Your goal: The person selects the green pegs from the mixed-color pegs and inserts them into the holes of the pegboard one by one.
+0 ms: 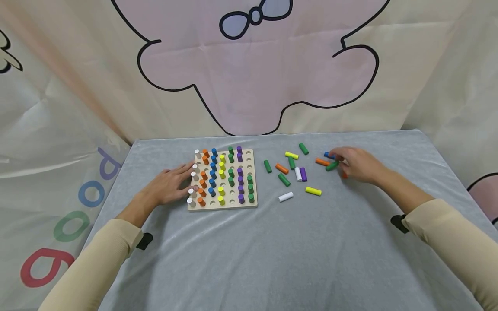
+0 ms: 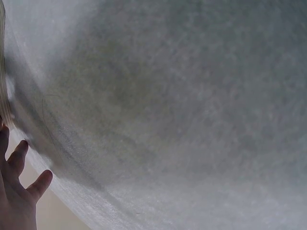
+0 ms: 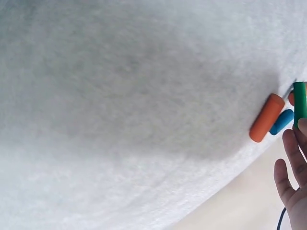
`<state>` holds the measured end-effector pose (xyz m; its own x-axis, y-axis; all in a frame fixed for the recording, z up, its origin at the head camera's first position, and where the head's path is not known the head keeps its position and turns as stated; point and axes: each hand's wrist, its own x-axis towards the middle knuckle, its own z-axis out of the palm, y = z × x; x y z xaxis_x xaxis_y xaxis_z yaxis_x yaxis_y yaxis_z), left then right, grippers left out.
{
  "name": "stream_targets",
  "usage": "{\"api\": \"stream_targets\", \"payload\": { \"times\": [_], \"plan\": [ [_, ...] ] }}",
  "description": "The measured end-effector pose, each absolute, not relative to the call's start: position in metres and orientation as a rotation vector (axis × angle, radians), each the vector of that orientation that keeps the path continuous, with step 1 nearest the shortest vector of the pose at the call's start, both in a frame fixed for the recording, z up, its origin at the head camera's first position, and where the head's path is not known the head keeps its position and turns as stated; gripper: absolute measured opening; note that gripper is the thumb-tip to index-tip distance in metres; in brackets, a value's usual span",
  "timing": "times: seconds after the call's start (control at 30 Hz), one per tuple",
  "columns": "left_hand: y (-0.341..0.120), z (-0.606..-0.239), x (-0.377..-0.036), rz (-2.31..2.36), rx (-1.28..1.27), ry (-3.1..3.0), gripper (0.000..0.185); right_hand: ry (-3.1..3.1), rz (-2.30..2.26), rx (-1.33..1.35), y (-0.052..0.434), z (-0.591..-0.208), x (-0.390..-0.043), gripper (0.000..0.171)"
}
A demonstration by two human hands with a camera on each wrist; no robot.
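My left hand rests at the left edge of a wooden pegboard, its fingers stretched and fingertips right at the rim beside the white pegs. Rows of white, orange, blue, yellow, green and purple pegs stand upright in the board, with some bare holes among them. In the left wrist view only part of that hand shows. Out at the right, my right hand pinches a green peg between thumb and finger. An orange peg and a blue peg lie close by its fingertips.
Loose pegs lie between board and right hand: several green, such as this green peg, plus yellow pegs, white pegs, an orange peg and a purple peg. A grey cloth covers the table; a printed curtain hangs behind.
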<state>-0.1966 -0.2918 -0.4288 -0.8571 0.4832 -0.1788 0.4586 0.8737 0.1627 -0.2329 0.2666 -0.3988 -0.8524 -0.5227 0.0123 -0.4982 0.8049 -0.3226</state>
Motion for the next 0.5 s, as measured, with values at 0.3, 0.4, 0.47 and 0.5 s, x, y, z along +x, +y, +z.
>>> {"api": "stream_targets", "payload": {
  "times": [0.3, 0.4, 0.47, 0.5],
  "plan": [
    [-0.291, -0.429, -0.195, 0.158, 0.729, 2.836, 0.082, 2.919, -0.481, -0.829, 0.256, -0.391, -0.231, 0.035],
    [-0.291, -0.428, -0.195, 0.16, 0.731, 2.837, 0.082, 2.935, -0.465, -0.842, 0.252, -0.39, -0.23, 0.036],
    [-0.291, -0.428, -0.195, 0.16, 0.73, 2.839, 0.081, 2.94, -0.467, -0.876, 0.25, -0.389, -0.229, 0.036],
    [-0.291, -0.428, -0.195, 0.161, 0.73, 2.839, 0.081, 2.943, -0.464, -0.887, 0.249, -0.388, -0.229, 0.036]
  ]
}}
